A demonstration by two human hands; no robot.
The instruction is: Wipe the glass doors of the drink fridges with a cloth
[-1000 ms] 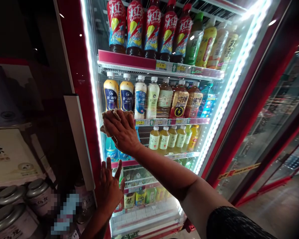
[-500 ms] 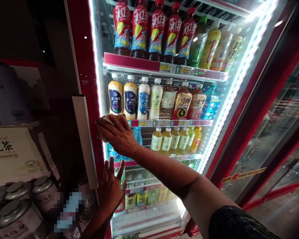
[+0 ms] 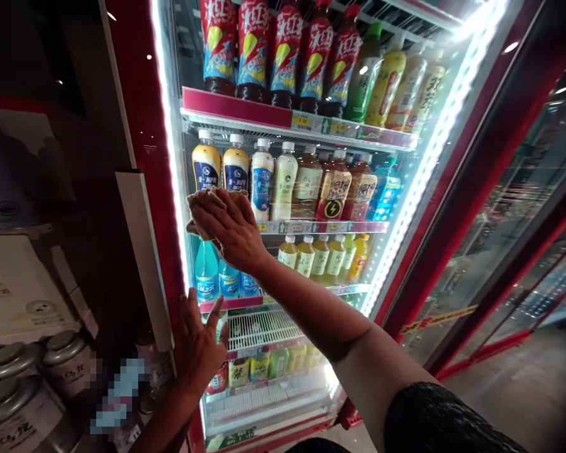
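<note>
So your right hand (image 3: pixel 233 229) is spread over the cloth (image 3: pixel 212 194), probably to press evenly; your left hand (image 3: pixel 202 346) looks open, empty, near the fridge's (image 3: pixel 153 145) left edge, maybe bracing.

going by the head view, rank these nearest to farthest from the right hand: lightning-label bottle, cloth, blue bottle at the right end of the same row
1. Cloth: touching the right hand, bunched at its fingers.
2. Lightning-label bottle: to the hand's right, along the row.
3. Blue bottle: farther right, at the row's end.
</note>
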